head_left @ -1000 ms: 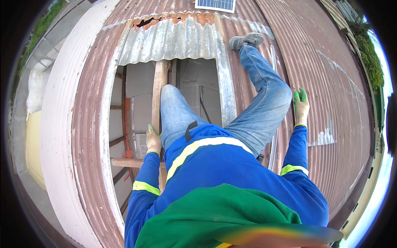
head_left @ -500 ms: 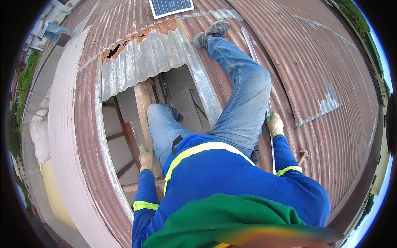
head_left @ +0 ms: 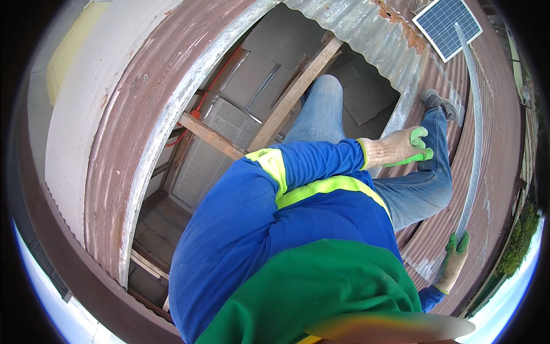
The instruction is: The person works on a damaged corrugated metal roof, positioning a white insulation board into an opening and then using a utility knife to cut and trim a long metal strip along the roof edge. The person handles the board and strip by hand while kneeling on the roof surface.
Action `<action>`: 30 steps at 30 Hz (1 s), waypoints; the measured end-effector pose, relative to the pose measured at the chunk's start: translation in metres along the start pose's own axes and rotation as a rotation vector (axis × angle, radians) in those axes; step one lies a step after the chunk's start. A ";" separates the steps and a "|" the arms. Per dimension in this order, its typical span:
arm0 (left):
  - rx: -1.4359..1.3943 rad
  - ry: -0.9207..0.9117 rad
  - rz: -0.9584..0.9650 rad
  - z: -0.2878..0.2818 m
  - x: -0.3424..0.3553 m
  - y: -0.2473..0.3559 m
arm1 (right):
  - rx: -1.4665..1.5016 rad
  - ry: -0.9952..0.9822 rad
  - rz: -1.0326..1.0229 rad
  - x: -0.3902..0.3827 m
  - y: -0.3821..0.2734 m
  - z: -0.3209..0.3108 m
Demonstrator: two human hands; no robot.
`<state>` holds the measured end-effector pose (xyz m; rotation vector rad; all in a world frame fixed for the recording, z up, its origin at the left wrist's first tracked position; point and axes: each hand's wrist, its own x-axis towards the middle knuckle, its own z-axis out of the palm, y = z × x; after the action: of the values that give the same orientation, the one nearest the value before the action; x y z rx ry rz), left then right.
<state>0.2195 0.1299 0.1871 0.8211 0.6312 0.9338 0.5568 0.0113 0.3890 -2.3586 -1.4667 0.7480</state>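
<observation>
A long, thin metal strip (head_left: 475, 114) runs past my right leg, its far end crossing in front of the solar panel (head_left: 441, 26). My right hand (head_left: 454, 264), in a cream and green work glove, is closed around its near end. Across my body reaches my left hand (head_left: 398, 148), gloved the same way. Its fingers are apart and slightly curved above my right thigh (head_left: 412, 198), with nothing in them. It is apart from the strip.
I straddle the edge of a large roof opening (head_left: 229, 114), one leg down inside it. Wooden beams (head_left: 298, 92) cross the opening above grey panels. Torn corrugated metal (head_left: 366, 28) borders its far side. Brown corrugated roofing (head_left: 123, 120) surrounds it.
My view and body have turned to the right. My left hand has left the wooden beam and swung across my body. The strip, held in my right hand, is now lifted and swung out.
</observation>
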 end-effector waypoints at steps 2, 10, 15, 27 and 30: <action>-0.172 -0.164 -0.168 0.028 -0.008 0.036 | -0.223 -0.061 -0.082 -0.011 -0.062 -0.005; -1.287 0.240 -0.178 -0.043 -0.008 -0.018 | -1.150 -0.158 -0.918 0.025 -0.229 0.124; -1.466 0.643 -0.098 -0.201 -0.005 -0.058 | -1.608 0.155 -0.953 0.011 -0.279 0.082; -0.686 0.733 0.051 -0.220 0.015 -0.028 | -1.195 -0.338 -0.849 0.019 -0.251 0.167; -0.763 0.805 0.008 -0.246 0.029 -0.060 | -0.942 -0.491 -0.814 0.035 -0.256 0.228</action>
<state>0.0693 0.2163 -0.0002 -0.2691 0.8610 1.3905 0.2507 0.1484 0.3113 -1.7060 -3.2368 0.4469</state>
